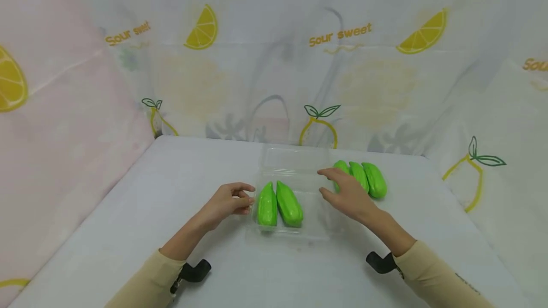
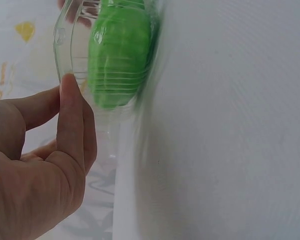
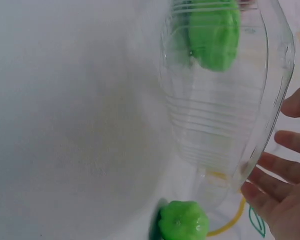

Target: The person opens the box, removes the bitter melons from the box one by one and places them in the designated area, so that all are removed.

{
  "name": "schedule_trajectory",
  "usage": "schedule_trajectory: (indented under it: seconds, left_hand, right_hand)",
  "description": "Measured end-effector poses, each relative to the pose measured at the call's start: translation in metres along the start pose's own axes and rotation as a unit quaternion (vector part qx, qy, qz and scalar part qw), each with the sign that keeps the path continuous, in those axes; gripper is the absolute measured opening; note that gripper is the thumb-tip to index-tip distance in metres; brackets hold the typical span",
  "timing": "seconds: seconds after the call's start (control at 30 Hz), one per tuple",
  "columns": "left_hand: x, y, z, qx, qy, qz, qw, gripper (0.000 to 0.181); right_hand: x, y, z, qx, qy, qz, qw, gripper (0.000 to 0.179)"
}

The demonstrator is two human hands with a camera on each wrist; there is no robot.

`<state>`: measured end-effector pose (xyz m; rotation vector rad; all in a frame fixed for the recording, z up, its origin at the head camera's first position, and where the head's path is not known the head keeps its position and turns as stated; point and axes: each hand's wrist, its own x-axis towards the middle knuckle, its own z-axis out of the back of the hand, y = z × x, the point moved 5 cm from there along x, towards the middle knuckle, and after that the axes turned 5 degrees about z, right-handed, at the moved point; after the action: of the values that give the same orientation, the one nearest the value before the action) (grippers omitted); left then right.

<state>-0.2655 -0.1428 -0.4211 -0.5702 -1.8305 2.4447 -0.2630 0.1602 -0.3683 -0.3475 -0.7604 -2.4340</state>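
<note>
A clear plastic box (image 1: 316, 213) with its hinged lid (image 1: 295, 158) laid back stands in the middle of the table. Two glossy green tapered vegetables (image 1: 289, 205) lie side by side in its left half, narrow ends pointing away. My left hand (image 1: 231, 200) is at the box's left side; in the left wrist view its thumb and fingertips (image 2: 69, 85) pinch the rim. At the right side, my right hand (image 1: 348, 195) has its fingers spread, with fingertips (image 3: 254, 195) right at the rim in the right wrist view. Nothing is held in it.
Three more green vegetables (image 1: 374, 180) lie in a row right of the box, one partly behind my right hand. White table (image 1: 141, 203) extends around the box. A curtain printed with lemons (image 1: 278, 61) hangs behind and along both sides.
</note>
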Motion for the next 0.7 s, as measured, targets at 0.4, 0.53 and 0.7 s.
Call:
schedule_trajectory:
  seconds: [0.4, 0.53, 0.7]
  left_hand:
    - [-0.001, 0.001, 0.0, -0.003, -0.002, 0.001, 1.0, 0.042]
    - [0.0, 0.001, 0.0, -0.002, 0.0, -0.001, 1.0, 0.042]
    - [0.0, 0.002, 0.0, -0.002, 0.003, -0.003, 1.0, 0.042]
  right_hand:
    - [-0.001, 0.029, -0.025, 0.036, 0.034, 0.015, 0.9987, 0.041]
    - [0.0, 0.035, -0.036, 0.069, 0.059, 0.006, 0.9959, 0.044]
    - [0.003, 0.038, -0.051, 0.091, 0.084, -0.001, 0.9923, 0.049]
